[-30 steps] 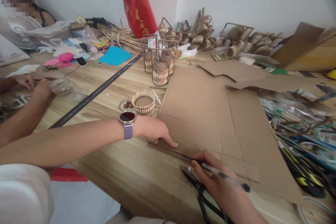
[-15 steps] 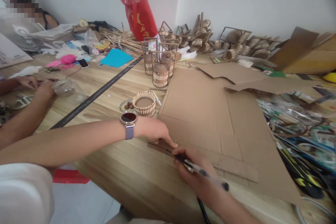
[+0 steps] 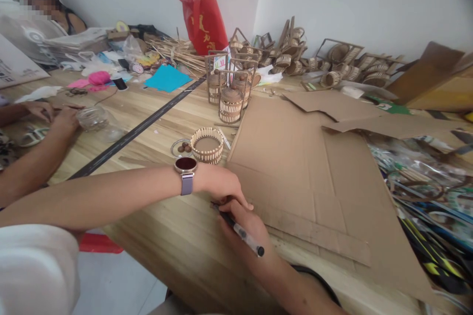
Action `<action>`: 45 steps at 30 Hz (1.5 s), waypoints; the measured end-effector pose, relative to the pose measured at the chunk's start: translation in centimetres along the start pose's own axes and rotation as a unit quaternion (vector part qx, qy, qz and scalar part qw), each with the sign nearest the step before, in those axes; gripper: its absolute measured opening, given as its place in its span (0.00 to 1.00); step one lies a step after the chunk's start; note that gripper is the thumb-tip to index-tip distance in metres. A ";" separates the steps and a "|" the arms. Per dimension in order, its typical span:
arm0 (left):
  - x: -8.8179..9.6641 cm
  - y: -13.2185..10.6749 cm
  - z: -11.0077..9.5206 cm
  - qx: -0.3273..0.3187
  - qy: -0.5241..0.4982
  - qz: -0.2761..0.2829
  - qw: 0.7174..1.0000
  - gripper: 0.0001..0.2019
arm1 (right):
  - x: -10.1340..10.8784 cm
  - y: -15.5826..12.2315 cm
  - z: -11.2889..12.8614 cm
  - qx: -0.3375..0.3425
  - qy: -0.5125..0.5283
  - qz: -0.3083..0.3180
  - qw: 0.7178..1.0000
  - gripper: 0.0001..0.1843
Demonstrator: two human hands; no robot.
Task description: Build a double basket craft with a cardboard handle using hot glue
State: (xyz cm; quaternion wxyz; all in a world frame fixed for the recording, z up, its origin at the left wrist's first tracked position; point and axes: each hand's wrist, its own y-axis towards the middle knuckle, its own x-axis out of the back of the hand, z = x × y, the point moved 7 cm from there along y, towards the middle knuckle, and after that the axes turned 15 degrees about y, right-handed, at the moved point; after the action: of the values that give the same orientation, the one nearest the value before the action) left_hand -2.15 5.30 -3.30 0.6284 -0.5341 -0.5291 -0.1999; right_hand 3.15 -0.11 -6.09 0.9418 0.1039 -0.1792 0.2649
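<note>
My right hand [image 3: 244, 229] is closed on a black-and-clear pen [image 3: 240, 231], its tip pointing left beside my other hand's fingers. My left hand [image 3: 221, 182], a watch [image 3: 185, 167] on its wrist, presses a thin brown strip down at the near left corner of the cardboard sheet [image 3: 281, 157]. The hands mostly cover this strip, and some left fingers are hidden. Just beyond my left wrist stands a round open basket of pale and brown slats [image 3: 207, 145]. Several brown beads [image 3: 185, 147] lie in a ring beside it.
Small lidded baskets with tall handles [image 3: 231, 101] stand behind the cardboard. A red bag [image 3: 203, 17] leans on the wall. Plastic-wrapped materials [image 3: 424, 162] crowd the right. At left, a co-worker's hands [image 3: 64, 120] are near a clear jar [image 3: 90, 118]. A dark strip [image 3: 140, 128] crosses the table.
My right hand and the pen have moved left, up against my left hand, and now cover more of the brown strip. My left hand stays nearly in place; the view has shifted slightly.
</note>
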 end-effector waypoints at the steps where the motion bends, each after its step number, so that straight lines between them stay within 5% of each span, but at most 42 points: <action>1: -0.1 0.1 0.1 0.002 -0.001 -0.002 1.000 0.20 | -0.1 0.1 -0.1 -0.008 -0.009 0.004 1.000 0.07; 11: -0.2 0.1 0.1 0.002 -0.008 -0.005 1.000 0.20 | -0.6 0.5 0.5 -0.021 -0.076 0.015 0.997 0.08; 19: 0.2 0.0 0.2 0.008 -0.013 -0.013 1.000 0.27 | 2.2 -1.4 -0.1 -0.008 -0.018 -0.020 1.000 0.07; 26: 0.2 -0.1 0.2 0.027 0.029 0.021 0.999 0.34 | 7.7 -5.0 -1.8 -0.084 -0.044 -0.100 0.990 0.08; 31: 0.0 -0.2 -0.1 0.023 0.044 0.068 0.997 0.35 | 13.1 -8.3 -2.0 -0.117 -0.071 -0.086 0.987 0.11; 35: 0.2 -0.2 -0.2 0.029 0.063 0.070 0.995 0.35 | 16.7 -9.8 -2.4 -0.091 -0.101 -0.113 0.984 0.11; 40: 0.7 -0.8 -1.0 0.041 0.111 0.030 0.993 0.34 | 15.5 -8.2 -2.9 0.000 -0.218 -0.014 0.976 0.09; 45: 0.8 -2.5 -1.3 0.096 0.160 -0.079 0.979 0.32 | 14.4 -7.3 -3.2 0.078 -0.312 0.031 0.946 0.09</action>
State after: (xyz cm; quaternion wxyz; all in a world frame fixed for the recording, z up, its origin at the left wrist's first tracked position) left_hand -3.28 3.57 -1.28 0.7357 -0.3887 -0.4788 -0.2800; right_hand 19.40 1.37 -4.10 0.8192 0.2485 -0.4461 0.2610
